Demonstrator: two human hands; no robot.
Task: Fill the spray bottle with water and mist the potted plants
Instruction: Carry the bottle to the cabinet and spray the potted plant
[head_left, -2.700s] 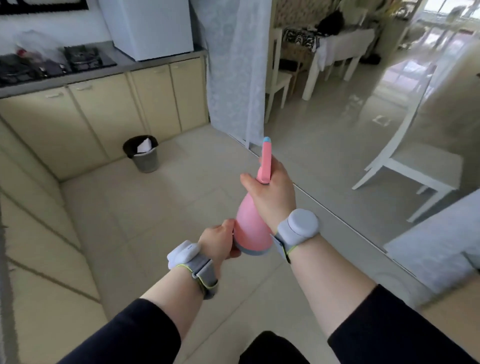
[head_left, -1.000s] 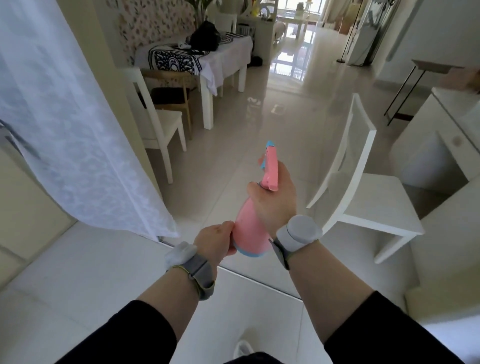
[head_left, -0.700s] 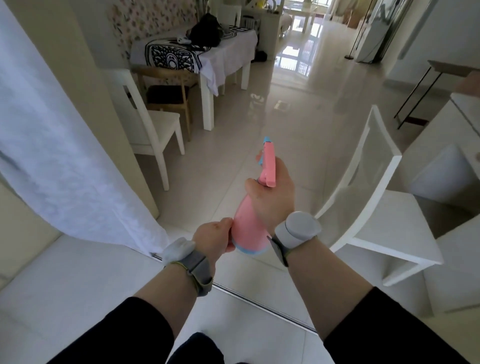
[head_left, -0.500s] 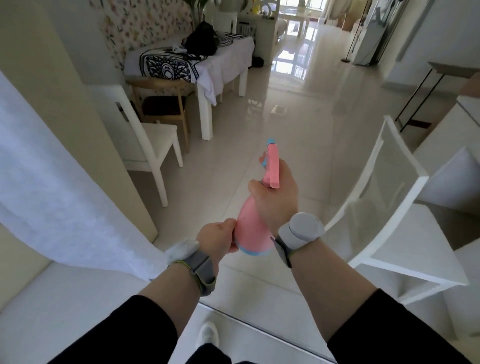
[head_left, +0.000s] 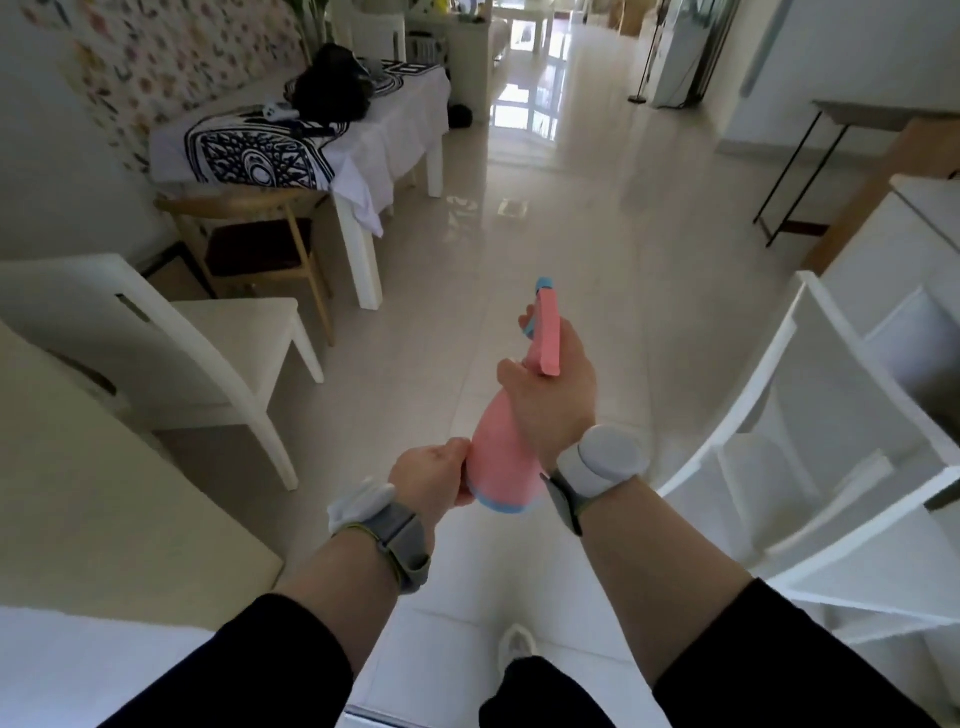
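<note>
**Spray bottle carried in both hands over the tiled floor**

Spray bottle (head_left: 506, 457), pink with a blue base, is held tilted forward at chest height. The right hand (head_left: 553, 400) has its grip wrapped around the neck; the left hand (head_left: 431, 480) pinches the base. White chairs (head_left: 208, 358) stand at either side.

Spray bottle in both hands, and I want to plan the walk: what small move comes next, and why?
Probably keep stepping forward between the white chairs. The right hand grips the pink spray bottle at its neck, the left hand steadies its base, and the only greenery visible is leaves far beyond the dining table.
</note>
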